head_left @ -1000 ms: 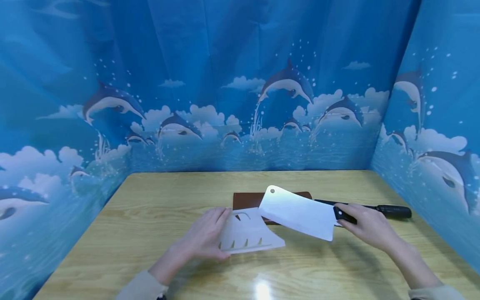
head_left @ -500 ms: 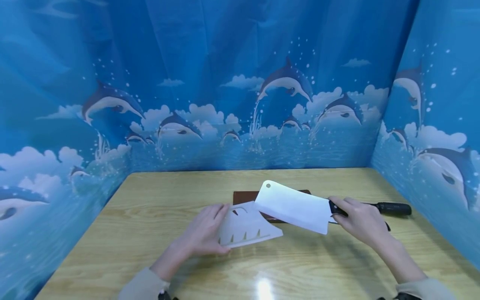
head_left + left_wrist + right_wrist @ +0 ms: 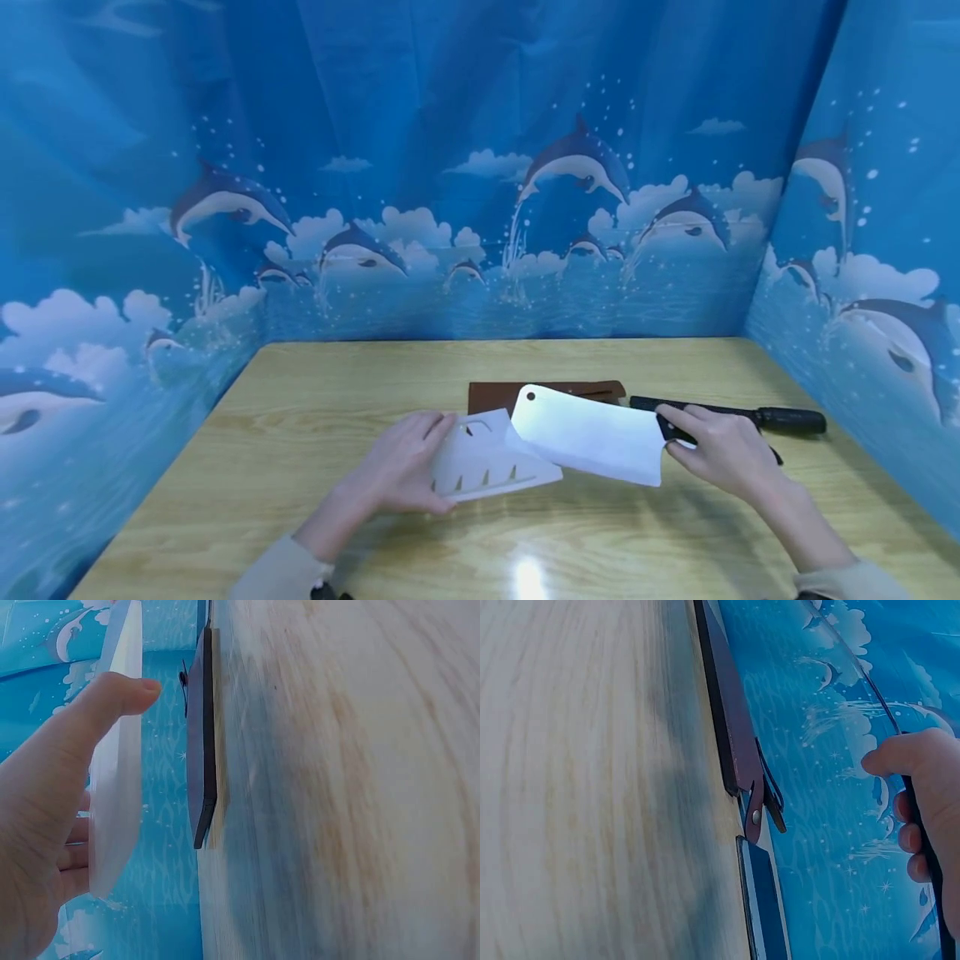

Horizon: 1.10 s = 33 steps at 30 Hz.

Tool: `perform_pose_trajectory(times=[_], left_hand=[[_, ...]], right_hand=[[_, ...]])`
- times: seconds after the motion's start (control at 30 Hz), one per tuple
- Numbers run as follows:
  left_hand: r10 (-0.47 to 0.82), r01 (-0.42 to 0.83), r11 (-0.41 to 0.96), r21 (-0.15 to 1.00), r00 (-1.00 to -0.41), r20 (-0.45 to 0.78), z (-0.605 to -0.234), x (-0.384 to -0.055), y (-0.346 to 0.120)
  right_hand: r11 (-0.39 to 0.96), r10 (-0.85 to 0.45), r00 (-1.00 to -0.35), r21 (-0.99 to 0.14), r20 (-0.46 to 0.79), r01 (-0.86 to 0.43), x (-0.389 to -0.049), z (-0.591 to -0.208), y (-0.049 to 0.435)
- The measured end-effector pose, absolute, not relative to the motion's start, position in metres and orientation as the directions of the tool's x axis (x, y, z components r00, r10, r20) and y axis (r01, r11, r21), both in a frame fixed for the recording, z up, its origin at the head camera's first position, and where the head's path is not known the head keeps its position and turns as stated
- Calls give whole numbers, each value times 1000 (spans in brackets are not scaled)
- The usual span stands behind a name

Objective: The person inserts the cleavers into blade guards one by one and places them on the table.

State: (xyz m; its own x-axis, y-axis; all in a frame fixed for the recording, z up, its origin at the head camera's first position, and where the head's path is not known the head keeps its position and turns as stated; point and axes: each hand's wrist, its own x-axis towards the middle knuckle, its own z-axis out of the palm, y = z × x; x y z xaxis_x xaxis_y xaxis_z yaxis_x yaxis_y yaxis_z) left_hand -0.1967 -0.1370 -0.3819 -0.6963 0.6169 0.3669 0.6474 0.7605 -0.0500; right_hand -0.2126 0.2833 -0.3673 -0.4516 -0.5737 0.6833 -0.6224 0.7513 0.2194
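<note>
In the head view my left hand (image 3: pixel 408 462) grips the left end of a white plastic blade guard (image 3: pixel 487 462), which has a row of slots near its lower edge. My right hand (image 3: pixel 723 450) holds a cleaver (image 3: pixel 592 433) by its black handle, the broad blade pointing left. The blade's far end overlaps the guard's right side; whether it lies inside is hard to tell. Seen from the left wrist, the thumb and fingers are on opposite faces of the guard (image 3: pixel 120 795). From the right wrist, fingers wrap the black handle (image 3: pixel 930 855).
A brown sheath (image 3: pixel 491 396) with a snap strap (image 3: pixel 756 814) lies behind the guard and cleaver. To its right on the wooden table (image 3: pixel 337 383) is a long black-handled item (image 3: pixel 791 421), partly behind my right hand. Dolphin-print curtains (image 3: pixel 420 275) enclose the back and sides.
The cleaver first rises slightly and shifts left, then its blade end lowers over the guard. The guard moves slightly left. Both hands keep their hold.
</note>
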Motion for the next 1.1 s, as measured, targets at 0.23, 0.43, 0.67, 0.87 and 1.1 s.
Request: perform_pose_trajectory(times=[0.23, 0.43, 0.67, 0.87, 1.1], left_hand=[[645, 663, 746, -64, -694, 321, -379, -192, -142], [667, 685, 727, -44, -690, 281, -377, -187, -143], [724, 753, 653, -78, -592, 353, -380, -186, -146], [775, 798, 595, -96, -538, 332, -379, -188, -147], [818, 834, 547, -74, -514, 258, -377, -186, -145]], right_hand=[[722, -603, -446, 214, 662, -658, -206, -368, 285], [698, -624, -460, 187, 632, -691, -199, -366, 287], [658, -645, -448, 152, 620, -737, -195, -364, 288], [597, -680, -396, 153, 616, -788, -195, -366, 290], [548, -708, -355, 158, 610, -821, -196, -370, 289]])
